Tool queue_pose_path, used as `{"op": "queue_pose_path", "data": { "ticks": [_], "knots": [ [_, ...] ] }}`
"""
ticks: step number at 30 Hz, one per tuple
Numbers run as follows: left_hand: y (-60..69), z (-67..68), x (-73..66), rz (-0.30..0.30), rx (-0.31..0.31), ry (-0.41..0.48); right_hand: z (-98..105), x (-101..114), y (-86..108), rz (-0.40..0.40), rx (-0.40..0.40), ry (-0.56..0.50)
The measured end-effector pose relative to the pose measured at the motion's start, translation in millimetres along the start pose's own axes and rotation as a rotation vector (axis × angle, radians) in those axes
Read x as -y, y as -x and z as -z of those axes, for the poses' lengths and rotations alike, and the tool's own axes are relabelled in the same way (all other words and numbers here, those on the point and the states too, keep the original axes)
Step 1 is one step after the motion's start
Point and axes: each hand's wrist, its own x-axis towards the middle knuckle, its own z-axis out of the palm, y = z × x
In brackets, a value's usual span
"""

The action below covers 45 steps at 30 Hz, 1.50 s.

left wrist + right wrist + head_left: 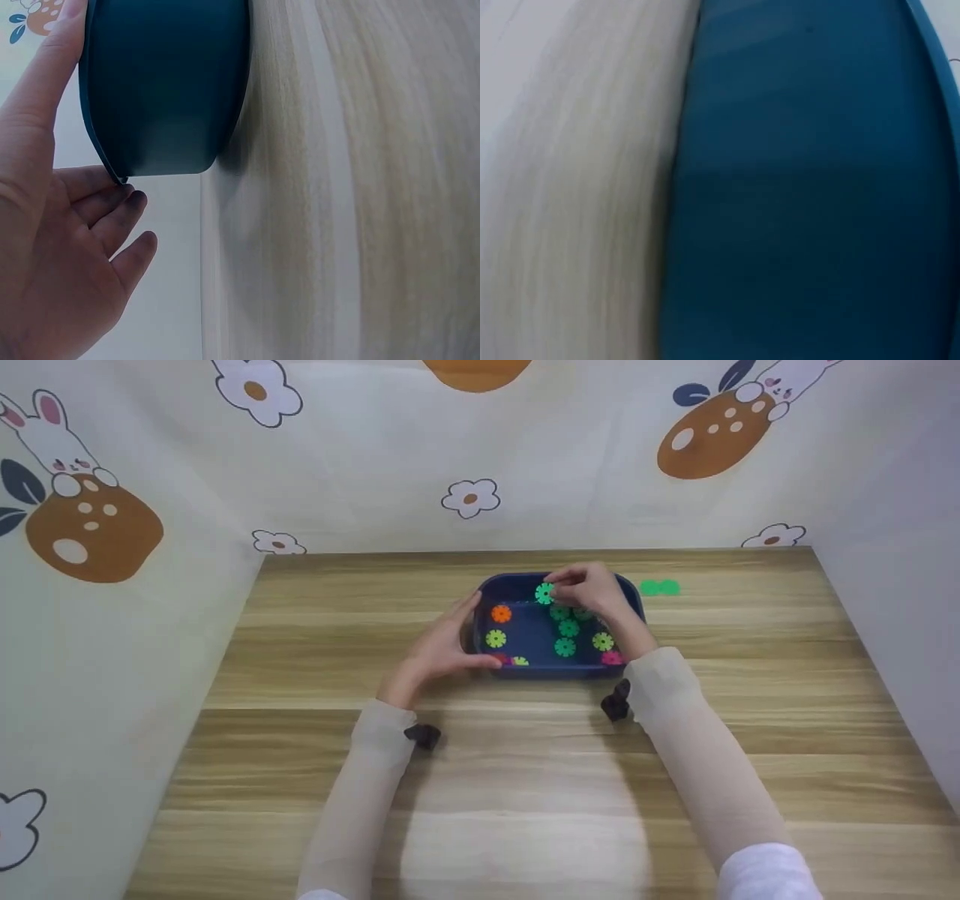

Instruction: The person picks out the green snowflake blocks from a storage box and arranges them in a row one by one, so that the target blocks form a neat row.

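Observation:
A dark blue basin (559,672) holds several small notched discs, among them an orange disc (501,613), a yellow-green disc (496,638) and a green disc (565,647). The left hand (442,649) rests on the basin's left end, thumb and fingers spread along the rim; in the left wrist view this hand (67,240) touches the basin's edge (161,90). Above the basin, the right hand (592,589) pinches a bright green disc (544,593) between thumb and fingers. Only the basin's outer wall (810,187) shows in the right wrist view, with the right hand hidden there.
Two green pieces (660,587), touching or joined, lie on the wooden table (525,780) right of the basin. A patterned cloth (375,457) stands behind the table and on its left. A dark wrist device (424,736) sits at the left cuff, another (616,700) at the right.

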Motion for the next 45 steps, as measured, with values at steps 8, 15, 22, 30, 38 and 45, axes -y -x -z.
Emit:
{"op": "queue_pose_path", "data": {
  "ticks": [8,15,22,30,38,45],
  "knots": [
    [-0.4,3.8,-3.0,0.019,0.004,-0.009,18.5,2.1,0.8,0.049,-0.025,-0.058],
    [-2.4,4.9,-3.8,0.013,0.000,-0.015,38.0,6.1,2.0,0.049,-0.056,-0.182],
    [-3.0,4.0,0.3,-0.018,-0.007,-0.028,60.5,8.6,6.7,0.041,-0.095,-0.223],
    [-0.5,4.3,-0.4,0.003,-0.004,-0.034,84.2,2.4,11.1,0.039,-0.160,-0.199],
    [-0.2,2.4,-1.7,0.015,-0.001,-0.037,104.4,-8.7,16.6,0.029,-0.194,-0.257],
    [1.3,0.7,-2.7,0.049,0.012,-0.036,121.7,-16.3,23.9,0.012,-0.232,-0.292]
  ]
}}
